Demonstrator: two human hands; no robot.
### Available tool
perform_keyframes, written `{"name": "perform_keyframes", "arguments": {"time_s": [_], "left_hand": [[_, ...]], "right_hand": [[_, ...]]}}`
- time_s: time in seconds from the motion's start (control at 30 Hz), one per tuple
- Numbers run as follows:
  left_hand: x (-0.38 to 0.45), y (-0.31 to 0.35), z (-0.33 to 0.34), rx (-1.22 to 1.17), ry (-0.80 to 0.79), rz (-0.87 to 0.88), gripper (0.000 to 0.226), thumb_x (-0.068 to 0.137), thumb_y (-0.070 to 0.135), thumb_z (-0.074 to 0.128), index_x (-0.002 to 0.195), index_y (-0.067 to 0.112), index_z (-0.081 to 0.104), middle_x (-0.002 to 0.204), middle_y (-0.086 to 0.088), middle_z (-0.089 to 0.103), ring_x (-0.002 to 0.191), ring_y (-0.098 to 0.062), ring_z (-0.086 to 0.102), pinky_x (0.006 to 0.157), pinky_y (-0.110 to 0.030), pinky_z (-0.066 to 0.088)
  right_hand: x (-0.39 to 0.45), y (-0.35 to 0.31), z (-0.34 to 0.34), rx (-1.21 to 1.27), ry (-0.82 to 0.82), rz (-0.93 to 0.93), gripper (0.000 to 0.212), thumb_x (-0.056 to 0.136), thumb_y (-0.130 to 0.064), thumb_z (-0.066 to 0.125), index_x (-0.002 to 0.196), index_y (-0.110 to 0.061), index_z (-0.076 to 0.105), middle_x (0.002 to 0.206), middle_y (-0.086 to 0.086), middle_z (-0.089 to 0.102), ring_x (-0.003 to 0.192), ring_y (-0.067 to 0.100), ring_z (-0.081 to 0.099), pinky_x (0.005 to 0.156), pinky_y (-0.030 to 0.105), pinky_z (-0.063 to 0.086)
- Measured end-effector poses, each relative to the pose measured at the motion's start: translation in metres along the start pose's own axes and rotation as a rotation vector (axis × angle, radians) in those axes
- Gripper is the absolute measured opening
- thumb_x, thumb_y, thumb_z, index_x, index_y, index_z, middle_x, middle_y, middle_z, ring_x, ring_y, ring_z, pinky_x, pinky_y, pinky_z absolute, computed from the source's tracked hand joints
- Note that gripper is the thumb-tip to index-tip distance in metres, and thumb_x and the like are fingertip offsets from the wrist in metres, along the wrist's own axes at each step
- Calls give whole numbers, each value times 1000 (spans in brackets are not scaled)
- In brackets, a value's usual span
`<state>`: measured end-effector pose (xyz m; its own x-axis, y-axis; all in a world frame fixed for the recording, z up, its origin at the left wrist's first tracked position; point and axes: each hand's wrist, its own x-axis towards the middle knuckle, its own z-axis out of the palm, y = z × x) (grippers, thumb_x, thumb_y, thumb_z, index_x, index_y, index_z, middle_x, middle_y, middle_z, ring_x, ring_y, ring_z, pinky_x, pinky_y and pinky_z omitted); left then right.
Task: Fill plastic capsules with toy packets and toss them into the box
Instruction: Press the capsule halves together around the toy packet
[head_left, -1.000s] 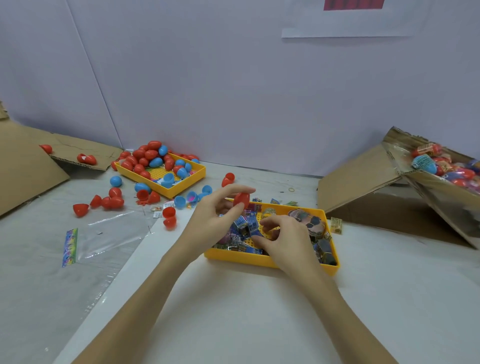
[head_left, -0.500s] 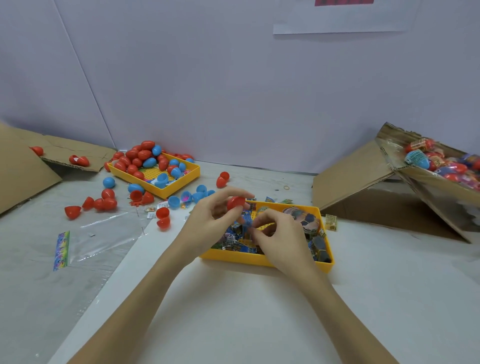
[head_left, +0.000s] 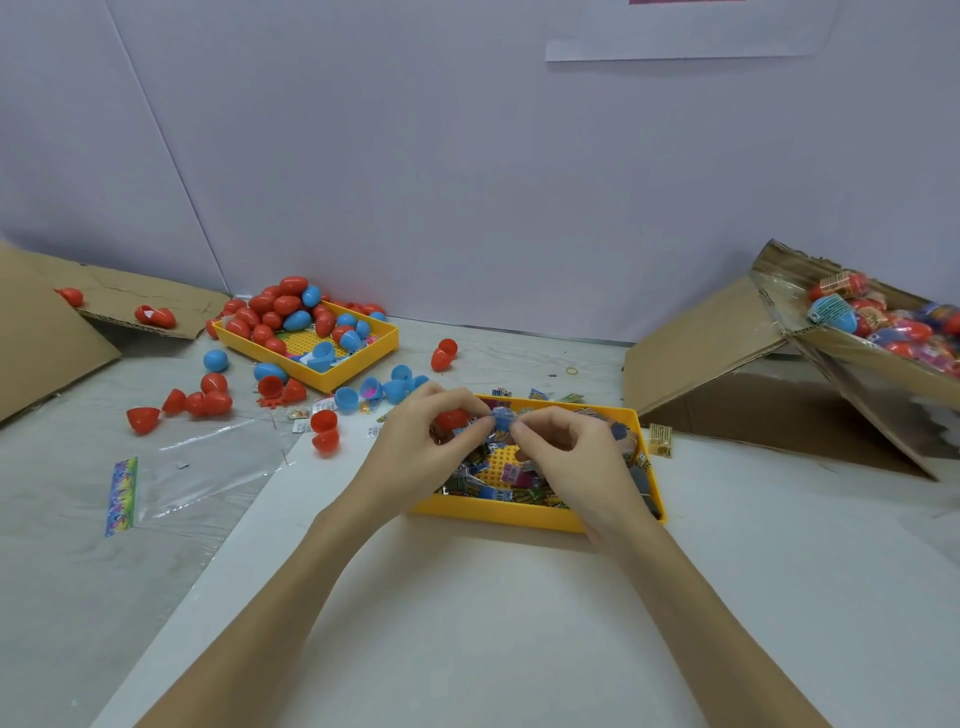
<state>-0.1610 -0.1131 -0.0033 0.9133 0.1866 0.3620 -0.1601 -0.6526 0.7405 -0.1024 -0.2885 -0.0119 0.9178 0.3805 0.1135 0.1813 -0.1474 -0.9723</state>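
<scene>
Over the near tray (head_left: 519, 512) I see both hands meeting. Left hand (head_left: 415, 457) grips a red capsule half (head_left: 451, 418) in curled fingers; right hand (head_left: 571, 457) pinches a blue packet (head_left: 502, 418) just beside it. Box (head_left: 857, 364) of filled capsules sits far right.

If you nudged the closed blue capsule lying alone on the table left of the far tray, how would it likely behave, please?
The blue capsule is egg-shaped and smooth, so it would probably roll, likely curving. It looks like thin hollow plastic, so probably light. Nothing touches it, so little would stop it.
</scene>
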Motion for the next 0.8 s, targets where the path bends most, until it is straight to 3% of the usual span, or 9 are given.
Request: {"name": "perform_keyframes", "arguments": {"time_s": [0.13, 0.27, 0.37, 0.47, 0.6, 0.8], "left_hand": [[2, -2, -1, -65, 13, -8, 5, 94, 31, 70, 98, 33, 73, 100, 6, 63, 97, -6, 59, 77, -15, 49], [0, -3, 0, -76, -33, 38, 9, 95, 34, 69, 100, 40, 72, 101, 6, 65, 96, -10, 61, 77, -19, 50], [0, -3, -2, -146, -97, 37, 27, 101, 27, 60, 123, 40, 69, 104, 6, 68, 90, -15, 67, 81, -29, 58], [1, -3, -3, -320, -124, -17, 44, 100, 19, 63, 140, 30, 51, 104, 4, 73, 98, -16, 73, 87, -26, 59], [0, -5, -2, -375, -126, -63, 35, 92, 19, 71, 123, 16, 57, 117, -1, 73, 107, -17, 72, 91, -31, 59], [0, 0, 0, -286, -110, -6, 28, 98, 19, 66, 125, 17, 67, 116, 4, 73, 107, -11, 72, 92, -30, 59]], "right_hand": [[0, -4, -2, 172, -81, 45, 19, 94, -36, 72, 111, -29, 71, 101, -6, 78, 95, 6, 74, 72, 20, 56], [1, 0, -4, 187, -9, 35, 12, 92, -25, 77, 102, -19, 78, 93, -3, 79, 90, 8, 73, 71, 22, 56], [3, 2, -3, 313, 67, 104, 12, 93, -19, 76, 103, -13, 75, 91, 2, 79, 88, 13, 74, 70, 24, 57], [4, 1, -2, 344, 88, 117, 11, 94, -15, 74, 104, -11, 70, 89, 5, 80, 84, 17, 77, 64, 22, 57], [1, 2, 0, 287, 115, 87, 5, 95, -17, 72, 100, -16, 71, 88, 5, 80, 83, 20, 77, 61, 22, 58], [-1, 1, 0, 249, 91, 35, 12, 97, -22, 69, 102, -12, 75, 86, 4, 80, 80, 19, 78, 65, 26, 62]]}}
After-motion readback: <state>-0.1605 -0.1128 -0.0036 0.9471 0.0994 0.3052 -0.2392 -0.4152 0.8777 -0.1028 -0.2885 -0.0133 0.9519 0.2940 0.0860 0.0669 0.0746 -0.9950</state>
